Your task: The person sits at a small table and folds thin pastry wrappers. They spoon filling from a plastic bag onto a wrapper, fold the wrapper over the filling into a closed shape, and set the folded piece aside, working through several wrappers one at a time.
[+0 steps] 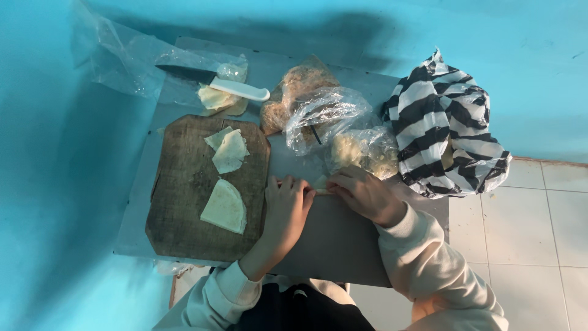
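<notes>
Both of my hands meet on a small pale dough piece (pixel 321 184) on the grey table (pixel 343 239). My left hand (pixel 286 207) pinches its left end with curled fingers. My right hand (pixel 362 193) presses on its right end. Most of the piece is hidden under the fingers. To the left lies a worn wooden cutting board (pixel 184 202) with a quarter-round dough sheet (pixel 225 207) and two smaller overlapping sheets (pixel 229 150).
A white-handled knife (pixel 239 89) lies at the back on more dough sheets (pixel 215 98) and clear plastic. Clear bags of filling (pixel 364 150) and crumbs (pixel 294 86) sit behind my hands. A black-and-white striped bag (pixel 444 125) is at right. Blue walls surround the table; tiled floor at right.
</notes>
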`<state>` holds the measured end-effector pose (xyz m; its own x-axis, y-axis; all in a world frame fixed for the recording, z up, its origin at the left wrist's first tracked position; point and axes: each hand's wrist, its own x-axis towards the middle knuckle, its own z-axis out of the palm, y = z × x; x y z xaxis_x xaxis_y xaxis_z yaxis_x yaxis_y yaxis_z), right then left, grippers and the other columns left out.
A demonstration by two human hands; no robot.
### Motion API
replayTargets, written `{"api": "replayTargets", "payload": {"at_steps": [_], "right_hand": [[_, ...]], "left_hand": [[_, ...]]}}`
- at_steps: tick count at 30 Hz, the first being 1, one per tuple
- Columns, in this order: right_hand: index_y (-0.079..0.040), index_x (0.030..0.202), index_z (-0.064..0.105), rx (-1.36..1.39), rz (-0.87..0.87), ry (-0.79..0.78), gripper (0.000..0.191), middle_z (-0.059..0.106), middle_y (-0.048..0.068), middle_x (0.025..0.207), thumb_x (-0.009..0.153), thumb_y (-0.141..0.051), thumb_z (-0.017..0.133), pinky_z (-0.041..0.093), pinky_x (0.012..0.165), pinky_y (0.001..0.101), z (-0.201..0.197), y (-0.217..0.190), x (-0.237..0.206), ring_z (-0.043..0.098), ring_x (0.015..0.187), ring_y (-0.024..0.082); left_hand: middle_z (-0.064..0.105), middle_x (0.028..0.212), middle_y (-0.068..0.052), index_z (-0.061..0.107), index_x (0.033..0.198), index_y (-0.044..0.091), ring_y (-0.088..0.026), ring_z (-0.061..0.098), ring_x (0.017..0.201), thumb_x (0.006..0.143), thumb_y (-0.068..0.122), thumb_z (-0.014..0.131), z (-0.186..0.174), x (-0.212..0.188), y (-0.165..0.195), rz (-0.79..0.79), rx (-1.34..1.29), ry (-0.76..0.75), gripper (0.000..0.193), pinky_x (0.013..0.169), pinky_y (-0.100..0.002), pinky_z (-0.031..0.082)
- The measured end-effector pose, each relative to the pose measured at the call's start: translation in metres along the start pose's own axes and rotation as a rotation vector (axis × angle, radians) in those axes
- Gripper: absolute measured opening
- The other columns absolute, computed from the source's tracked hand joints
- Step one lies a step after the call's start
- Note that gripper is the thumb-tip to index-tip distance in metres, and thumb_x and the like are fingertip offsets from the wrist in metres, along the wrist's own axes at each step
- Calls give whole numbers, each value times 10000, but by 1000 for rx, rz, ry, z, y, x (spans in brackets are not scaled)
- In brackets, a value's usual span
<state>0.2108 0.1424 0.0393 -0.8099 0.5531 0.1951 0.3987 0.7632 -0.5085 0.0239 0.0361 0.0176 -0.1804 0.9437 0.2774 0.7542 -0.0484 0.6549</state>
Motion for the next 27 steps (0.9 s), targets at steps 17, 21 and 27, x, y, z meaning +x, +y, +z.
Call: {"api": "replayTargets", "payload": {"at_steps": [17, 21, 27], "right_hand": [[-63, 1034, 718, -4, -66, 157, 279, 678, 93, 1045, 768, -57, 803, 549, 835, 390, 6, -11, -12, 664, 939, 305], [-65, 1016, 729, -32, -85, 180, 249, 666, 91, 1027, 783, -74, 818, 541, 817, 385, 8, -11, -10, 642, 925, 292], [-68, 1017, 744, -33, -95, 179, 214, 664, 92, 1031, 809, -77, 795, 545, 832, 383, 8, -12, -11, 644, 949, 289]], "left_hand": [[616, 971, -83, 691, 998, 126, -347, 550, 992, 830, 228, 786, -3, -1, 2, 85, -10, 4, 218, 849, -477, 449], [622, 984, -76, 685, 1004, 115, -341, 557, 1009, 844, 200, 777, -2, 0, 2, 87, 10, 0, 203, 831, -475, 444], [634, 957, -81, 716, 976, 94, -331, 542, 966, 880, 210, 774, -4, -2, 1, 71, -31, 67, 161, 865, -450, 462]]}}
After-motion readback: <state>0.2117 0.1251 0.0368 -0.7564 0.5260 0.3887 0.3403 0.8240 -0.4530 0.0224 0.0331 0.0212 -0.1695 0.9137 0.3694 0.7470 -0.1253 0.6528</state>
